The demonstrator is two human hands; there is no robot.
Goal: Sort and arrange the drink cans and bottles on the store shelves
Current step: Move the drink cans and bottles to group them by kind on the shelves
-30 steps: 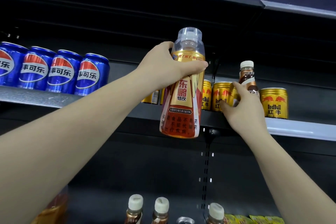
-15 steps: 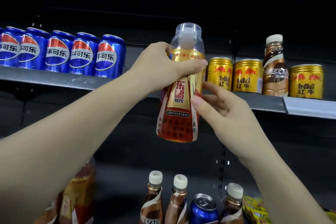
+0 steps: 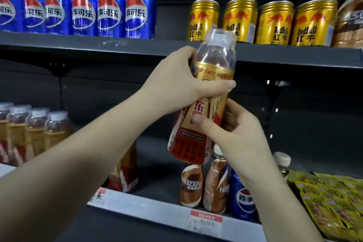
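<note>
While the left hand (image 3: 176,82) wraps the gold-and-red plastic bottle (image 3: 204,104), the right hand (image 3: 233,133) clasps it too, seemingly mid-label.

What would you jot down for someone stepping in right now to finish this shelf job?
Left hand: wrapped around the upper body of the energy drink bottle, held in the air.
Right hand: gripping the same bottle lower down.
Top shelf: Pepsi cans grouped left, Red Bull cans right.
Matching bottles stand on the lower shelf, far left.
Left to do: shelve the held bottle, probably with those; one lone Pepsi can sits among the Nescafe bottles.
</note>
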